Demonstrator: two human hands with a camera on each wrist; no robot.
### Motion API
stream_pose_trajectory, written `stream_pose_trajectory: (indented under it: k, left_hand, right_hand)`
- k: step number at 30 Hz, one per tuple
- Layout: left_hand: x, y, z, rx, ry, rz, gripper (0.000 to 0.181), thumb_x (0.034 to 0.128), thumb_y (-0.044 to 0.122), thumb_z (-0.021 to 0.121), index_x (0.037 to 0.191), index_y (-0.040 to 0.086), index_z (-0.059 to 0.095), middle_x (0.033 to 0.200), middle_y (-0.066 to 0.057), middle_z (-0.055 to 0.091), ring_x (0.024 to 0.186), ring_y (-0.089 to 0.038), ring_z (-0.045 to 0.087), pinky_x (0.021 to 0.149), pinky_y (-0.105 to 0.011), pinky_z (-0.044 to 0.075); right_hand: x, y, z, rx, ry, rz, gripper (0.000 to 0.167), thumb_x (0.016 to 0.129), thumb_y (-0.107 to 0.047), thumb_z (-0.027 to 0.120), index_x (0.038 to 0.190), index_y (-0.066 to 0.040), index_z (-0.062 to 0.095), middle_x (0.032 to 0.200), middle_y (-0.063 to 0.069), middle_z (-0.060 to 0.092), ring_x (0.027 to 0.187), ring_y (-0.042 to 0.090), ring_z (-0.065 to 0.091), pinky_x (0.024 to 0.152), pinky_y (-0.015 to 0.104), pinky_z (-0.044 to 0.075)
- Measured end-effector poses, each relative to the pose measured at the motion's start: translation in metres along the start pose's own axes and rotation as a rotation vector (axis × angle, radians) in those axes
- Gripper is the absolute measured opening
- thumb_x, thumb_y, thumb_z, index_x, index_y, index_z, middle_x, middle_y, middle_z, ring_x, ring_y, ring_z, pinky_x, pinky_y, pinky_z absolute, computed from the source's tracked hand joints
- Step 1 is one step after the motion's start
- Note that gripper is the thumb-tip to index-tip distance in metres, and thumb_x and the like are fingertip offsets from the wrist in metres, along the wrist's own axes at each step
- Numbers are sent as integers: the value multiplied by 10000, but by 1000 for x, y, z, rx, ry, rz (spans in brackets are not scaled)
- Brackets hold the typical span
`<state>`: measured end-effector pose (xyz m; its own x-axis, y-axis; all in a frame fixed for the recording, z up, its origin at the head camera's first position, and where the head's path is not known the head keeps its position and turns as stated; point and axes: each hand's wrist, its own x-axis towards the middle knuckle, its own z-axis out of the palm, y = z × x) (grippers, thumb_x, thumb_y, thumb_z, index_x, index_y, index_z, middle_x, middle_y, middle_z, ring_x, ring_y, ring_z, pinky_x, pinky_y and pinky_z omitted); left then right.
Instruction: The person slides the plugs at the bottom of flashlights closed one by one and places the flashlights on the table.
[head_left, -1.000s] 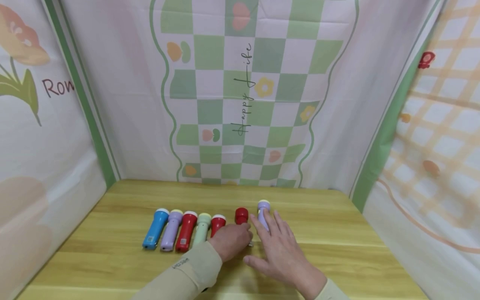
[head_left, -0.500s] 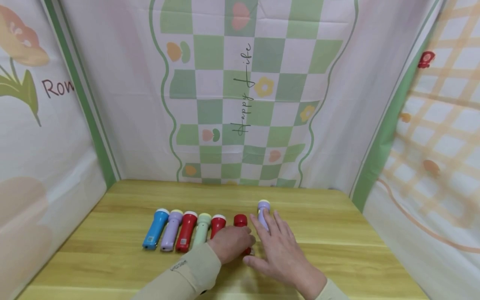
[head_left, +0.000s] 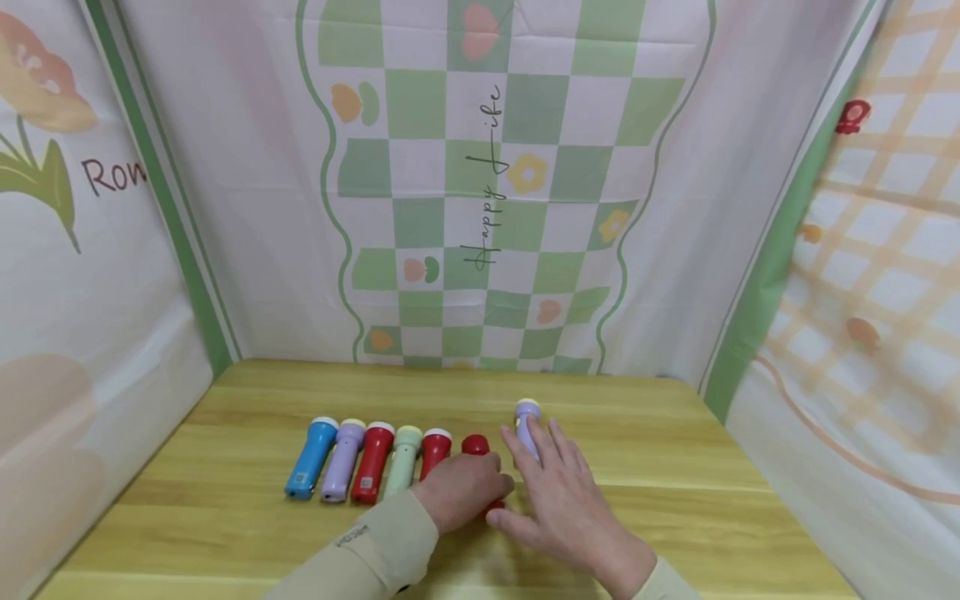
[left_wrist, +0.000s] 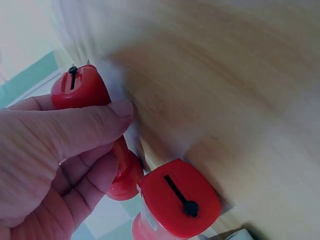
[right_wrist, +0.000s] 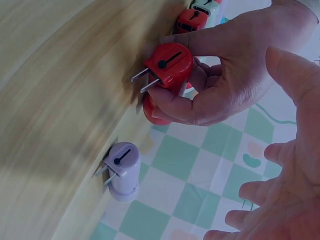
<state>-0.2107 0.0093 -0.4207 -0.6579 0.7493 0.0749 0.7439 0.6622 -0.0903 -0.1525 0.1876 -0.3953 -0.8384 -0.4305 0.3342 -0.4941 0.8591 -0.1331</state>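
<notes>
My left hand (head_left: 463,490) grips a red flashlight (head_left: 475,444) with thumb and fingers round its body. Two metal plug prongs (right_wrist: 145,80) stick out at its tail end in the right wrist view. Another red flashlight (left_wrist: 182,200) lies close beside it in the left wrist view. Fingers spread, my right hand (head_left: 573,508) is nearest to a lone purple flashlight (head_left: 528,410), whose lower part it hides in the head view. That purple flashlight (right_wrist: 125,170) also has prongs out; whether the right hand touches it, I cannot tell.
Left of my left hand, a row of flashlights lies on the wooden table (head_left: 187,533): blue (head_left: 312,458), purple (head_left: 344,461), red (head_left: 372,462), mint green (head_left: 405,457) and red (head_left: 436,450). Printed cloth curtains (head_left: 480,208) hang behind and at both sides.
The red flashlight in my left hand has moved toward me and slightly left. Its metal prongs, seen earlier in the head view, are now hidden there. My right hand stays where it was.
</notes>
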Motion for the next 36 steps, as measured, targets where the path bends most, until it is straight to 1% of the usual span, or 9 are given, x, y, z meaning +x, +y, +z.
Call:
stream_pose_trajectory:
  k: [4, 8, 11, 13, 19, 22, 25, 31, 36]
  left_hand:
    - [-3, -3, 0, -54, 39, 32, 144, 932, 204, 775, 1020, 307, 725, 999, 84, 685, 782, -49, 592, 663, -214, 533]
    - [-6, -8, 1, -124, 61, 51, 174, 961, 218, 753, 1111, 305, 739, 1119, 84, 712, 946, -59, 650, 816, -248, 576]
    - [-8, -11, 0, -195, 56, 41, 218, 989, 243, 727, 1203, 286, 735, 1185, 82, 707, 1031, -66, 652, 908, -277, 576]
    - [-11, -11, -2, -227, 63, 36, 253, 995, 253, 722, 1248, 265, 726, 1223, 73, 701, 1084, -72, 652, 950, -284, 567]
    - [-13, -13, -2, -294, 87, 16, 273, 973, 268, 755, 1242, 275, 712, 1249, 74, 696, 1161, -74, 643, 1006, -282, 544]
    - [-14, -14, -2, -335, 102, 25, 268, 977, 274, 750, 1242, 267, 705, 1236, 86, 696, 1175, -61, 632, 1042, -272, 521]
    - [-15, -15, -3, -392, 116, 34, 246, 980, 264, 747, 1222, 257, 704, 1201, 106, 700, 1148, -38, 627, 1041, -257, 514]
    - [-16, -16, -6, -527, 138, 36, 199, 987, 183, 736, 1180, 215, 696, 1090, 137, 687, 992, 20, 605, 954, -211, 526]
    - [-16, -17, -5, -583, 161, 16, 259, 955, 133, 759, 1199, 191, 692, 1037, 145, 668, 927, 33, 590, 913, -191, 523]
  right_hand:
    - [0, 0, -2, 9, 16, -2, 985, 875, -611, 748, 1636, -144, 333, 1683, 252, 260, 1521, 546, 240, 1176, 699, 308]
    - [1, 0, -4, 22, 38, -13, 983, 879, -601, 750, 1638, -145, 324, 1677, 260, 267, 1517, 549, 245, 1175, 704, 306]
    - [2, 1, -7, 25, 42, -18, 987, 884, -608, 741, 1644, -149, 309, 1683, 257, 254, 1522, 546, 236, 1184, 702, 295]
    - [1, 1, -8, 27, 44, -19, 990, 884, -614, 738, 1644, -149, 307, 1684, 254, 251, 1524, 545, 230, 1186, 703, 290]
    - [2, 1, -11, 33, 42, -17, 990, 885, -619, 735, 1647, -157, 302, 1681, 249, 262, 1526, 545, 225, 1172, 721, 294]
    - [2, 1, -12, 35, 41, -15, 995, 883, -623, 736, 1646, -155, 302, 1680, 253, 263, 1526, 545, 223, 1174, 722, 289]
    - [2, 2, -12, 34, 41, -15, 998, 881, -623, 738, 1644, -146, 305, 1676, 257, 268, 1525, 547, 223, 1177, 722, 283]
    - [2, 2, -11, 27, 47, -21, 1005, 871, -619, 749, 1643, -152, 307, 1672, 260, 275, 1523, 547, 229, 1177, 722, 285]
    - [2, 1, -11, 25, 48, -22, 1022, 864, -626, 752, 1648, -158, 293, 1675, 266, 262, 1525, 548, 221, 1180, 724, 278]
